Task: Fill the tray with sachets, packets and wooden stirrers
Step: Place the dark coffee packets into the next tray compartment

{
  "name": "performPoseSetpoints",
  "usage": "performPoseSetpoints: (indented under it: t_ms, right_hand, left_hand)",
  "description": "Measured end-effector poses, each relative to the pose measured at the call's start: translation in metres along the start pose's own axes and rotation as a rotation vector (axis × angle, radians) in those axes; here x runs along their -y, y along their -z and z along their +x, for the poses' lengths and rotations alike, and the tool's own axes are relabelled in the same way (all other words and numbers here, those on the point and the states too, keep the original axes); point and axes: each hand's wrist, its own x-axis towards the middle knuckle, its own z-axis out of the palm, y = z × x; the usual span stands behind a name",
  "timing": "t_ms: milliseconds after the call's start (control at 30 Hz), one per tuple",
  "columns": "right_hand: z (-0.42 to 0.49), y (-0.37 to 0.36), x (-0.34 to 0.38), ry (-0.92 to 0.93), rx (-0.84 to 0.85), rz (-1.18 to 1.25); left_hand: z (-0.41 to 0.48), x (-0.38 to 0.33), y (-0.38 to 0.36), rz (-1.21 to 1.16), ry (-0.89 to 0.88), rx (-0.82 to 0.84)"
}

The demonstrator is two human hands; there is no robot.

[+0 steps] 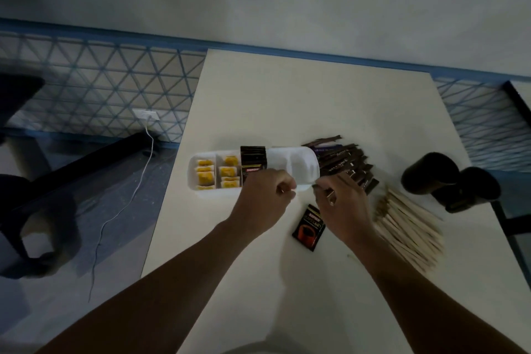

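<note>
A white divided tray [301, 164] lies across the white table. Its two left compartments hold yellow sachets [205, 174], and black coffee packets [253, 162] stand in the one beside them; the right-hand compartments look bare. My left hand [267, 195] is curled at the tray's front edge; what it holds is hidden. My right hand [340, 204] reaches into the pile of dark brown stick sachets [349, 165] just right of the tray and seems to pinch one. One black packet [309, 227] lies flat between my hands. Wooden stirrers [408, 227] lie heaped at the right.
Two black cups [448, 181] lie tipped near the table's right edge. The table's left edge drops to a floor with a white cable [120, 204] and a dark chair base [34, 210]. A patterned wall panel runs behind.
</note>
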Motion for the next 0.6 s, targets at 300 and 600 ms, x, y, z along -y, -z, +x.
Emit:
performPoseSetpoints:
  t_ms: [300,600]
  right_hand:
    - [-0.049,-0.01,-0.016,-0.314,0.3,0.009]
    - [-0.051,-0.024,-0.02,-0.419,0.367,0.032]
  left_hand:
    - [-0.032,0.0,-0.059,0.126,0.241,0.229]
    - [-0.042,0.0,-0.077,0.163,0.266,0.326]
